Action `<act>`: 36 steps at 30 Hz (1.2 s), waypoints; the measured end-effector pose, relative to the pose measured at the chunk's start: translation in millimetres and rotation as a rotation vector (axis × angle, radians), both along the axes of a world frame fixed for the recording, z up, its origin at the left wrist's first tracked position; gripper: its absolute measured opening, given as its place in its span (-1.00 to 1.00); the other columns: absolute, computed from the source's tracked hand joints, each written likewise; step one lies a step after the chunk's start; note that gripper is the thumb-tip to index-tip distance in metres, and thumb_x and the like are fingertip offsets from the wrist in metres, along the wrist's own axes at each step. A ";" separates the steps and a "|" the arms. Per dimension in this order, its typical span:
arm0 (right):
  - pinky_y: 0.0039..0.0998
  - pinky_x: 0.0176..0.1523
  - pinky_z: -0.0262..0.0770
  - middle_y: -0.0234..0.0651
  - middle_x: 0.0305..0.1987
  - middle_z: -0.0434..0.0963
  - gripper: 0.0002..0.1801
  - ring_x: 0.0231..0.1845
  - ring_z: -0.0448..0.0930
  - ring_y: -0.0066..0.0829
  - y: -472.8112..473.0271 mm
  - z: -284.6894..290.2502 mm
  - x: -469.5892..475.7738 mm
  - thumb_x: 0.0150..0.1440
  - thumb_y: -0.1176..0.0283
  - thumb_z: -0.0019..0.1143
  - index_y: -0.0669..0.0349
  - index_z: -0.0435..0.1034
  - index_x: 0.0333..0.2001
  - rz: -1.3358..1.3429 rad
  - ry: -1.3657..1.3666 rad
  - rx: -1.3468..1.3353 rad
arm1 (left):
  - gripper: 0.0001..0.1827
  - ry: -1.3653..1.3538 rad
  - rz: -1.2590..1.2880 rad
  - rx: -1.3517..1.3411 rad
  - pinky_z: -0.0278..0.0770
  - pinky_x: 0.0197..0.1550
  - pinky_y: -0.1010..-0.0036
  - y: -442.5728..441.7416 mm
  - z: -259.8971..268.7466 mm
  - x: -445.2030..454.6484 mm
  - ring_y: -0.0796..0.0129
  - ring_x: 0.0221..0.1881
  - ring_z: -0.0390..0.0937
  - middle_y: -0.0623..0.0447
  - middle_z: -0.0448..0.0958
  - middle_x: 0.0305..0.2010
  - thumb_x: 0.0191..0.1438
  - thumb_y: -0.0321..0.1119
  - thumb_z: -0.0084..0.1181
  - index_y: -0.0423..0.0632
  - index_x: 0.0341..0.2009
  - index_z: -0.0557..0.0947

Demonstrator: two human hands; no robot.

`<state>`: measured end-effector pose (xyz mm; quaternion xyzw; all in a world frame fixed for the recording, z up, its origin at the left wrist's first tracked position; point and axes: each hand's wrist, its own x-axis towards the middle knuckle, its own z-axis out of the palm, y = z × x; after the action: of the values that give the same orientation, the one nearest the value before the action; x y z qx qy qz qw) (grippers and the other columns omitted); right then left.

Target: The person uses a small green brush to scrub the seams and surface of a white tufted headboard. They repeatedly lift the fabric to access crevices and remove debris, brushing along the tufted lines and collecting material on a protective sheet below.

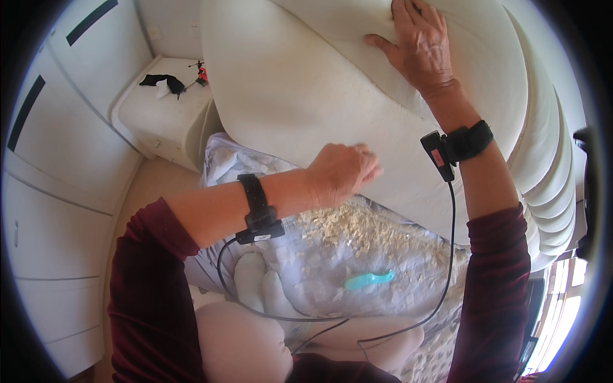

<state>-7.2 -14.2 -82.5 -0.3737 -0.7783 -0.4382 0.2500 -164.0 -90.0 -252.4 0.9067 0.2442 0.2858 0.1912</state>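
Observation:
My right hand [424,50] rests with its fingers apart on the upper part of a large cream upholstered piece [306,95], which looks like a padded headboard. Curled and slightly blurred, my left hand [344,170] is over the lower part of the same upholstery; whether it holds something small cannot be told. Below it, many pale flakes [345,232] lie on a light cloth sheet [306,282]. A turquoise plastic tool [368,280] with a curved handle lies on that sheet, apart from both hands.
A white nightstand [158,119] with a black cloth [163,81] and a small red and black object [201,74] stands at the upper left beside white cabinets [62,143]. A black cable [452,230] from my wrist straps hangs across the sheet and my legs.

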 end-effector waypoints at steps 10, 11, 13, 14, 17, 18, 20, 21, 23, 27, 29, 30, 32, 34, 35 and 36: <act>-0.07 0.29 0.37 0.14 0.03 0.54 -0.21 0.20 0.46 0.13 0.1 19.1 13.9 -0.19 0.32 0.56 0.55 0.36 0.06 0.095 -0.118 -0.092 | -0.88 -0.166 -0.074 0.277 0.54 -0.33 0.15 9.9 25.4 -2.5 -0.02 -0.30 0.57 -0.03 0.53 -0.35 0.11 -0.40 0.07 -0.02 -0.23 0.60; -0.08 0.28 0.39 0.14 0.01 0.54 -0.23 0.18 0.47 0.13 0.4 21.6 15.8 -0.18 0.33 0.55 0.53 0.36 0.06 0.114 -0.110 -0.120 | -0.88 -0.309 0.002 0.356 0.55 -0.29 0.18 21.5 37.5 -0.7 0.00 -0.30 0.56 -0.02 0.53 -0.34 0.09 -0.44 0.10 -0.03 -0.24 0.61; -0.10 0.26 0.42 0.14 -0.01 0.54 -0.28 0.15 0.49 0.12 2.2 25.2 19.0 -0.15 0.34 0.52 0.51 0.37 0.04 0.153 -0.095 -0.168 | -0.78 -0.435 0.035 0.497 0.61 -0.18 0.18 48.4 64.3 2.4 0.04 -0.17 0.61 0.02 0.56 -0.28 0.00 -0.44 0.21 -0.03 -0.19 0.65; -0.11 0.25 0.43 0.13 -0.02 0.54 -0.31 0.15 0.49 0.12 3.3 26.3 20.4 -0.14 0.36 0.49 0.48 0.38 0.04 0.163 -0.105 -0.142 | -0.81 -0.470 0.063 0.539 0.62 -0.20 0.19 57.2 75.2 5.2 0.05 -0.18 0.61 0.04 0.56 -0.24 0.01 -0.43 0.23 -0.02 -0.22 0.64; -0.15 0.24 0.47 0.07 -0.03 0.57 -0.41 0.14 0.51 0.07 6.1 32.9 27.8 -0.05 0.40 0.41 0.41 0.40 0.06 0.172 -0.145 -0.128 | -0.62 -0.539 -0.028 0.770 0.56 -0.17 0.31 75.5 104.4 21.9 0.14 -0.16 0.58 -0.04 0.55 -0.13 0.00 -0.37 0.39 -0.15 -0.09 0.57; -0.19 0.24 0.48 0.05 -0.02 0.59 -0.45 0.15 0.53 0.03 6.8 38.6 31.9 0.01 0.41 0.37 0.39 0.42 0.07 0.156 -0.165 -0.163 | -0.44 -0.392 0.004 0.671 0.52 -0.06 0.20 74.9 108.1 27.0 -0.01 -0.02 0.50 -0.09 0.47 -0.01 -0.14 -0.29 0.47 -0.07 -0.03 0.51; -0.27 0.26 0.49 0.02 0.00 0.63 -0.52 0.14 0.57 -0.09 6.3 54.8 41.6 0.12 0.43 0.30 0.36 0.46 0.11 0.163 -0.056 -0.377 | -0.44 -0.391 0.070 0.758 0.51 -0.03 0.18 72.1 113.1 39.1 -0.01 -0.05 0.52 -0.07 0.48 -0.03 -0.14 -0.24 0.49 -0.06 -0.06 0.51; -0.32 0.27 0.49 0.00 0.01 0.64 -0.55 0.14 0.59 -0.17 3.8 65.7 47.4 0.17 0.43 0.26 0.35 0.48 0.13 0.189 0.077 -0.555 | -0.44 -0.390 0.101 0.802 0.50 -0.02 0.18 70.9 114.2 45.3 -0.01 -0.06 0.52 -0.07 0.48 -0.04 -0.15 -0.21 0.50 -0.06 -0.07 0.51; -0.46 0.25 0.49 -0.05 0.04 0.67 -0.61 0.08 0.62 -0.48 -1.4 88.5 54.7 0.31 0.41 0.15 0.36 0.50 0.16 0.323 0.351 -0.944 | -0.44 -0.321 0.153 0.768 0.49 0.03 0.17 72.9 115.8 53.9 -0.01 -0.05 0.53 -0.08 0.50 -0.04 -0.14 -0.19 0.50 -0.06 -0.10 0.50; -0.50 0.17 0.52 -0.15 -0.03 0.70 -0.66 0.00 0.64 -0.54 -42.1 72.7 64.7 0.32 0.40 0.16 0.30 0.54 0.12 0.332 0.458 -0.724 | -0.48 -0.244 0.274 0.728 0.50 0.02 0.15 93.4 120.7 72.1 -0.02 -0.09 0.57 -0.07 0.55 -0.14 -0.13 -0.14 0.49 -0.08 -0.15 0.53; -0.49 0.09 0.53 -0.17 -0.05 0.69 -0.66 -0.06 0.66 -0.42 -83.9 29.9 75.1 0.28 0.39 0.22 0.26 0.55 0.10 0.153 0.429 -0.464 | -0.56 -0.230 0.248 0.672 0.53 -0.06 0.10 104.0 121.0 77.1 -0.08 -0.14 0.59 -0.11 0.58 -0.23 -0.11 -0.15 0.46 -0.10 -0.23 0.56; -0.48 0.02 0.53 -0.17 -0.05 0.67 -0.65 -0.10 0.67 -0.33 -107.7 3.4 79.4 0.23 0.39 0.28 0.23 0.56 0.08 0.032 0.434 -0.359 | -0.58 -0.211 0.244 0.643 0.54 -0.09 0.08 108.0 120.9 77.7 -0.09 -0.17 0.60 -0.13 0.59 -0.25 -0.10 -0.16 0.46 -0.10 -0.25 0.57; -0.45 -0.32 0.50 -0.26 -0.29 0.59 -0.79 -0.40 0.58 -0.43 -137.8 -42.8 92.2 0.13 0.49 0.35 0.28 0.57 -0.14 -0.045 0.445 -0.342 | -0.67 -0.284 0.213 0.759 0.54 -0.14 0.02 111.8 122.6 81.7 -0.18 -0.20 0.60 -0.22 0.60 -0.30 -0.09 -0.22 0.44 -0.13 -0.33 0.60; -0.43 -0.44 0.47 -0.31 -0.46 0.55 -0.95 -0.58 0.54 -0.40 -150.4 -77.7 100.2 0.11 0.55 0.31 0.23 0.60 -0.30 -0.081 0.564 -0.348 | -0.69 -0.210 0.249 0.700 0.53 -0.14 -0.01 112.7 126.9 86.9 -0.21 -0.22 0.59 -0.24 0.59 -0.35 -0.10 -0.25 0.45 -0.13 -0.39 0.60; -0.43 -0.42 0.48 -0.29 -0.45 0.54 -0.94 -0.55 0.55 -0.38 -152.4 -88.9 100.6 0.11 0.55 0.31 0.22 0.60 -0.29 -0.100 0.654 -0.357 | -0.70 -0.175 0.262 0.678 0.52 -0.15 -0.02 113.2 129.6 88.8 -0.23 -0.24 0.59 -0.25 0.59 -0.37 -0.11 -0.26 0.45 -0.14 -0.43 0.60; -0.43 -0.40 0.49 -0.28 -0.43 0.54 -0.93 -0.53 0.56 -0.36 -152.7 -96.1 100.4 0.11 0.54 0.31 0.22 0.60 -0.28 -0.164 0.773 -0.373 | -0.70 -0.113 0.336 0.609 0.51 -0.15 -0.04 112.1 131.9 91.7 -0.26 -0.25 0.57 -0.27 0.58 -0.39 -0.14 -0.28 0.46 -0.15 -0.48 0.57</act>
<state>93.2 -166.9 -178.6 -0.6095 -0.6611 -0.1367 0.4156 -72.3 22.1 -120.5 0.8521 0.2826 0.4226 -0.1244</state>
